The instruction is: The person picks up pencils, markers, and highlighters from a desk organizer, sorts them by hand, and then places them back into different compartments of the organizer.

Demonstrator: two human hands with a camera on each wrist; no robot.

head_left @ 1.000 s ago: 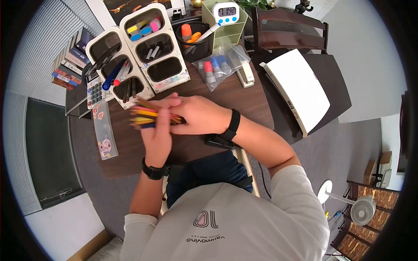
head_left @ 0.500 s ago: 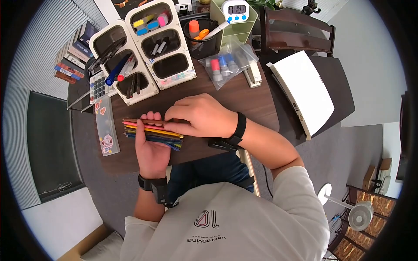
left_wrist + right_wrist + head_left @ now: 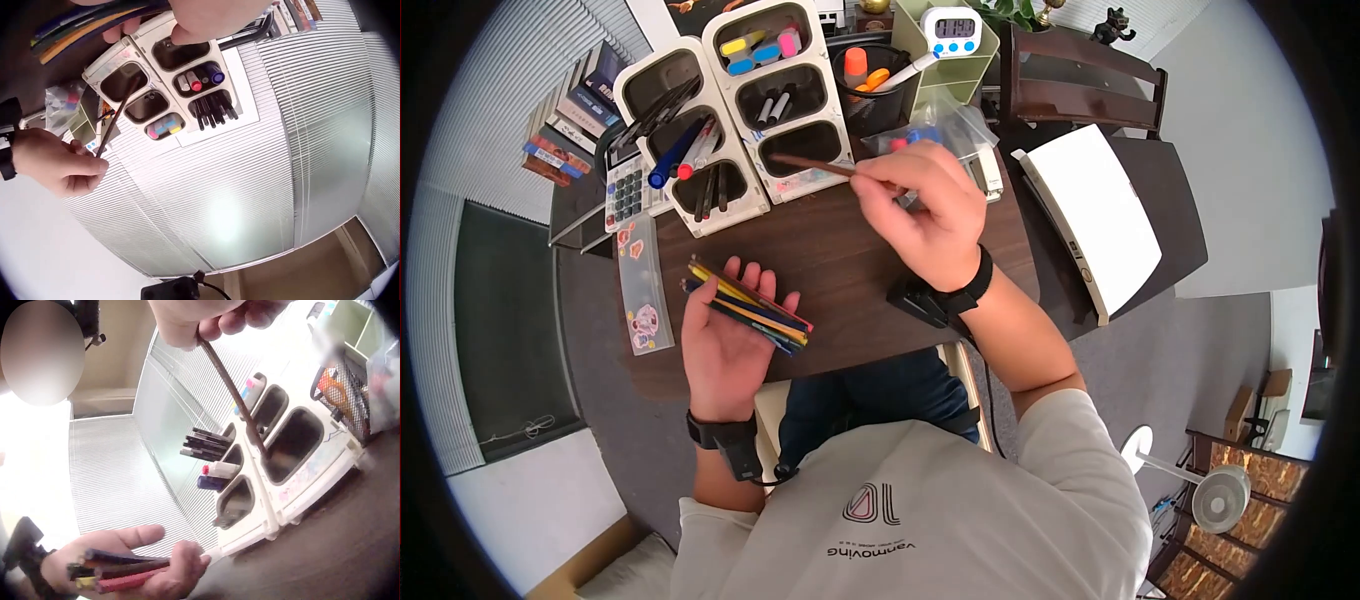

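Observation:
My right hand (image 3: 925,212) pinches one brown colored pencil (image 3: 812,163) near its end. The pencil's other end points at the front compartment of the right white pen organizer (image 3: 843,125), and in the right wrist view that pencil (image 3: 229,381) overlaps the opening. Lower and to the left, my left hand (image 3: 722,365) is turned palm up and holds a bundle of colored pencils (image 3: 752,312), yellow, blue, red and others, across its fingers under the thumb. In the left wrist view the bundle (image 3: 94,28) shows at the top edge.
The left organizer (image 3: 735,215) holds black pens, markers and dark pencils. Behind stand a mesh cup (image 3: 870,108) and a green holder with a white timer (image 3: 953,32). A clear bag (image 3: 960,125) and a stapler (image 3: 990,175) lie right; a stickered plastic case (image 3: 642,290) lies left.
The hands have parted. The right hand took a brown pencil from the bundle and moved up and right to the organizer; the left hand stayed low with the rest, now tilted.

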